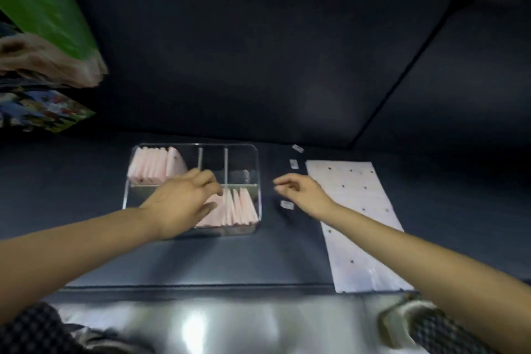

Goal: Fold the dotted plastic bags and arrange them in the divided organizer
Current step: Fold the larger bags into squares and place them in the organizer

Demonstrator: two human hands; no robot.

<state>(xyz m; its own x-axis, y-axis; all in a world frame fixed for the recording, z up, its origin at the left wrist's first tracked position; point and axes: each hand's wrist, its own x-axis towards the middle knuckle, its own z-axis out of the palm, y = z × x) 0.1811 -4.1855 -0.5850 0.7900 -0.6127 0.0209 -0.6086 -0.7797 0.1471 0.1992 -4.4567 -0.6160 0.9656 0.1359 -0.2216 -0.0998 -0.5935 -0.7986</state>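
Left hand (184,201): over the near half of the organizer, fingers loosely bent, tips at the row of folded bags in the near right compartment; whether it pinches a bag or only touches the row cannot be told.
Right hand (301,191): at 3 o'clock from the organizer, above the dark tabletop, fingers loosely curled and apart, holding nothing visible.
Organizer (130,181): clear divided tray, at 12 o'clock from the person, standing on the tabletop.
Folded bags, far left (152,165): pink pieces standing on edge in the compartment at 10 o'clock of the tray.
Folded bags, near right (241,208): pink pieces leaning in a row in the compartment at 5 o'clock of the tray.
Flat bag (359,215): white dotted sheet, unfolded, lying at 3 o'clock from the right hand, its near end at the tabletop edge.
Step in hand: likely seating or straightening a folded bag in the near right row.
Next move: probably the right hand turns toward 3 o'clock to take the flat bag; thin plastic would need smoothing before a fold.
Small pieces (286,204): three pale bits between tray and flat bag; kind unclear.
Hidden: near left compartment, behind the left hand and wrist.
Cut off: green package (43,8) at 10 o'clock, blurred.
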